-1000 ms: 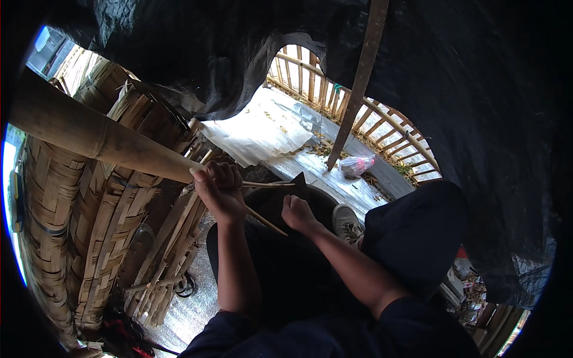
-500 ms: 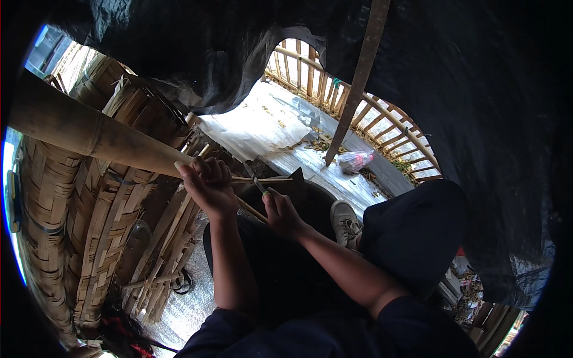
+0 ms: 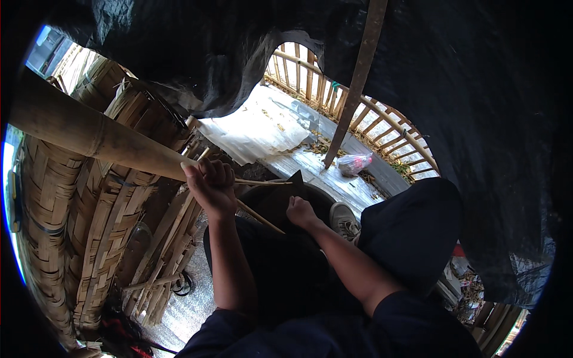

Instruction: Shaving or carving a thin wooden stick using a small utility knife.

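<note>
My left hand [image 3: 212, 190] is closed around a thin bamboo strip [image 3: 262, 182], whose end sticks out to the right of the fist. The hand lies against the end of a thick bamboo pole [image 3: 128, 143] slanting in from the left. My right hand [image 3: 302, 212] is a closed fist just below and right of the strip's tip, apart from it. It is closed as it was around the knife a moment earlier, but the blade cannot be made out now against the dark background. A second thin stick [image 3: 259, 216] slants below the strip, over a dark round container [image 3: 325, 192].
Woven bamboo panels [image 3: 54, 209] stand at the left, beside a bundle of split bamboo [image 3: 164, 262]. Black sheeting [image 3: 489, 119] hangs above and right. A flat metal bar [image 3: 355, 89] slants down near a plastic bag [image 3: 353, 164]. Beyond runs a bamboo fence [image 3: 382, 110].
My right hand has moved right and down, away from the left hand and the strip. The blade seen by the strip before no longer shows. My left hand has barely moved.
</note>
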A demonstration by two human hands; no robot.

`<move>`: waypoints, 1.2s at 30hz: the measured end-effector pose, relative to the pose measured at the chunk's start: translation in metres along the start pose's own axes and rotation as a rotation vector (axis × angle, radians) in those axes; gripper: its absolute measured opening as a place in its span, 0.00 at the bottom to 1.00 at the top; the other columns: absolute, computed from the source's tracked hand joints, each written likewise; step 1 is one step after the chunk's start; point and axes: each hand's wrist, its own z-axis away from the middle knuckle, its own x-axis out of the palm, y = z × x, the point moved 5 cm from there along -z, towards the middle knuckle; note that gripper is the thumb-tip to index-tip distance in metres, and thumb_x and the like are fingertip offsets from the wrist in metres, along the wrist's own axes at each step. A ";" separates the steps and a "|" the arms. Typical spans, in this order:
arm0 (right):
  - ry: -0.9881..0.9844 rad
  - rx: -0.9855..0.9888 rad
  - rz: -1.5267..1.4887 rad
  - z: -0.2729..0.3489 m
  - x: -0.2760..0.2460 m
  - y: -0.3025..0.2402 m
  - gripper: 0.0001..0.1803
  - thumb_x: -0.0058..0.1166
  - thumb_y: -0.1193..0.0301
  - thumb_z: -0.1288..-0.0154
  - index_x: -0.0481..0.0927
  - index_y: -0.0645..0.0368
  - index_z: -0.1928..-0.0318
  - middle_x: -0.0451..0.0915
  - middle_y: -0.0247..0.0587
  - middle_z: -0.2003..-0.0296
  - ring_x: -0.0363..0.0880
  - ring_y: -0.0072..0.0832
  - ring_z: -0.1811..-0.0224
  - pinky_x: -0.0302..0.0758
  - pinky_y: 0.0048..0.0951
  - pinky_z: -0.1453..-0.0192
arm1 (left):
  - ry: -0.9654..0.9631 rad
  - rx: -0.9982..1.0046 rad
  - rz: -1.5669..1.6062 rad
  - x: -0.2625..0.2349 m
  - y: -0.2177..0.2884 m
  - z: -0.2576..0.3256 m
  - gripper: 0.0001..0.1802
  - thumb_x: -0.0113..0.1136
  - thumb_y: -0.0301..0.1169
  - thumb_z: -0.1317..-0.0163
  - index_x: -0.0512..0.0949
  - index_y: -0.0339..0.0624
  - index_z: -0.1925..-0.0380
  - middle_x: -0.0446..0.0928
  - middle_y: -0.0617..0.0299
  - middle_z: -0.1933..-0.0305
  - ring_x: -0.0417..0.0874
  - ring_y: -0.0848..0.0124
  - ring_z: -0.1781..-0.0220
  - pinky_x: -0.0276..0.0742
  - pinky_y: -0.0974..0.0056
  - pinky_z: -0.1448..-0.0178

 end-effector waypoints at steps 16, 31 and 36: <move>-0.204 0.135 0.093 0.018 0.015 -0.015 0.19 0.36 0.62 0.29 0.76 0.64 0.62 0.79 0.60 0.66 0.77 0.54 0.58 0.71 0.44 0.59 | -0.074 0.031 -0.207 0.006 0.014 0.016 0.32 0.40 0.58 0.33 0.52 0.49 0.89 0.47 0.73 0.89 0.45 0.81 0.88 0.39 0.71 0.83; -0.147 -0.056 -0.084 -0.003 0.028 -0.003 0.21 0.33 0.62 0.29 0.77 0.65 0.64 0.77 0.65 0.66 0.76 0.58 0.59 0.71 0.52 0.55 | 0.238 0.134 -0.188 -0.004 0.016 0.005 0.28 0.35 0.54 0.30 0.52 0.53 0.87 0.45 0.74 0.90 0.40 0.80 0.88 0.37 0.70 0.84; -0.095 0.243 0.391 -0.017 0.025 0.080 0.19 0.34 0.65 0.29 0.72 0.64 0.72 0.74 0.53 0.78 0.74 0.51 0.73 0.70 0.45 0.66 | 0.207 0.099 -0.107 -0.001 0.010 0.001 0.29 0.41 0.54 0.32 0.52 0.51 0.87 0.47 0.74 0.90 0.43 0.82 0.88 0.39 0.71 0.83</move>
